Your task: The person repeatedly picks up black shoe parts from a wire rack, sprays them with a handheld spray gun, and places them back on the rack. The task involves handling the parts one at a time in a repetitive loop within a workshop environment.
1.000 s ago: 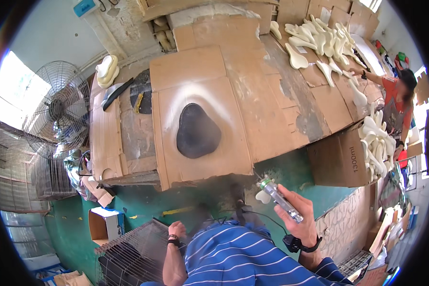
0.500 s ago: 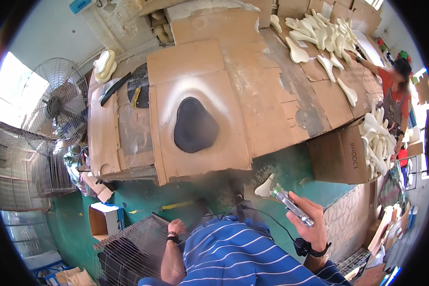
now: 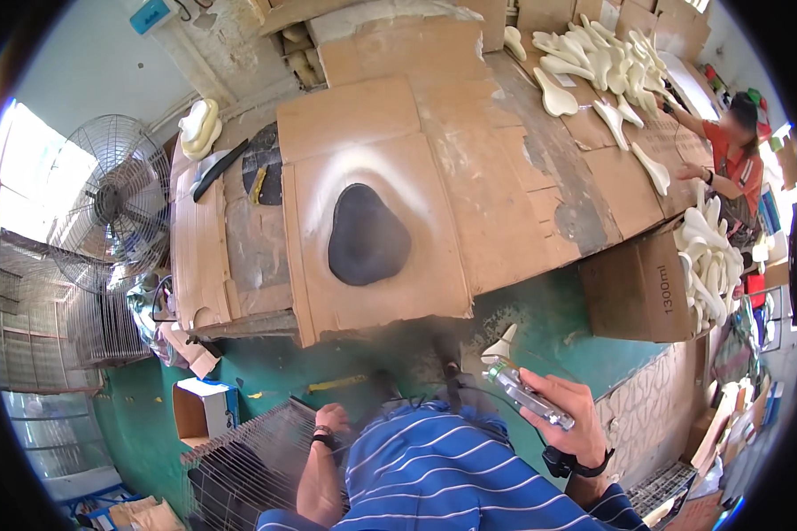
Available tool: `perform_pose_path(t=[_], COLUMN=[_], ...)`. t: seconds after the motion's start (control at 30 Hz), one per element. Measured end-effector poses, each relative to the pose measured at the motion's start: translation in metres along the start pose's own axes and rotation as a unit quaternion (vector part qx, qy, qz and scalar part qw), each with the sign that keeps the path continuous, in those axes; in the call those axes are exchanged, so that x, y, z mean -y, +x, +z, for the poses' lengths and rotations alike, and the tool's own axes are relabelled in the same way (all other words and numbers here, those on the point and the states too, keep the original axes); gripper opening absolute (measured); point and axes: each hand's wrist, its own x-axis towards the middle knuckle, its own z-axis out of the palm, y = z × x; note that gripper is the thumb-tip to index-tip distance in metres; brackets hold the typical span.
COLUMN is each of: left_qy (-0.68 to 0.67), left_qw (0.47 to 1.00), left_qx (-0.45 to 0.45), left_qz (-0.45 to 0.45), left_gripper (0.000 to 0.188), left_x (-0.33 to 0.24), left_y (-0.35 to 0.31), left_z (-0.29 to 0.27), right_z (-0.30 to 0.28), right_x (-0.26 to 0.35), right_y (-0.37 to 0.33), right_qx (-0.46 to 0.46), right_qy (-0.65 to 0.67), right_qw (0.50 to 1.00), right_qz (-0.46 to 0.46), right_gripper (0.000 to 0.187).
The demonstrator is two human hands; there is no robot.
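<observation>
- Head view: my right hand [image 3: 568, 423] is closed around a spray gun [image 3: 524, 396], fingers wrapped over its rear half, low and right of centre, above the green floor [image 3: 558, 319].
- The gun's long axis runs diagonally, from lower right in my palm to upper left; its nozzle end points up-left, toward the near edge of the bench [image 3: 469, 203].
- A thin hose runs from near the gun across my striped shirt [image 3: 452, 469].
- My left hand [image 3: 330, 419] is down at my left side, fingers curled at the top edge of a wire cage [image 3: 248, 460]; I cannot tell whether it grips the wire or only rests there.
- On the cardboard-covered bench, well apart from the gun, lies a dark pear-shaped pad [image 3: 367, 235], its narrow end pointing away from me, with a pale overspray halo around it.
- Far right, another person [image 3: 735, 164] stands at the bench by cream-coloured moulded pieces [image 3: 593, 62].
- A fan [image 3: 111, 208] stands left of the bench.
</observation>
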Motion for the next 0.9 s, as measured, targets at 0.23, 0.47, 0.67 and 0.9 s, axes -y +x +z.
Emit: perform_pose_path(t=[0.23,0.47,0.67,0.9], left_qy=[0.267,0.281,0.225,0.315], left_qw=[0.948,0.875,0.795,0.768], left_qx=[-0.093,-0.179,-0.322,-0.402], left_qz=[0.148,0.351,0.462,0.385], left_gripper=[0.031,0.022,0.024,0.024], left_x=[-0.046,-0.195,-0.292,-0.335], left_y=[0.013,0.014,0.042,0.012], left_z=[-0.031,0.076,0.188,0.231], right_z=[-0.012,-0.024,-0.033,-0.028], right_x=[0.0,-0.017,-0.022,-0.048], right_y=[-0.002,-0.014,-0.004,0.004], right_qx=[-0.003,-0.036,-0.014,-0.001], right_qy=[0.008,0.003,0.001,0.018], right_qw=[0.999,0.997,0.996,0.997], right_qz=[0.034,0.071,0.083,0.068], right_gripper=[0.054,0.058,0.061,0.06])
